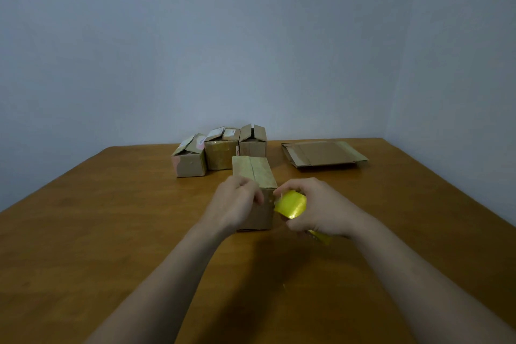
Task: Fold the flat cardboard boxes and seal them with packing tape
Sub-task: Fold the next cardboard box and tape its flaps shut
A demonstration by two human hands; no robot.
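Note:
A folded cardboard box point(255, 173) stands in the middle of the wooden table point(111, 232), its top flaps closed with yellowish tape along them. My left hand point(237, 201) grips the box's near upper edge with curled fingers. My right hand point(312, 208) holds a yellow roll of packing tape point(291, 204) against the box's near right corner. A short strip of tape runs from the roll to the box. The box's near face is partly hidden by my hands.
Three folded boxes point(220, 152) with loose top flaps stand in a row behind the box. A stack of flat cardboard boxes point(324, 153) lies at the back right. The table meets pale walls at the back and right.

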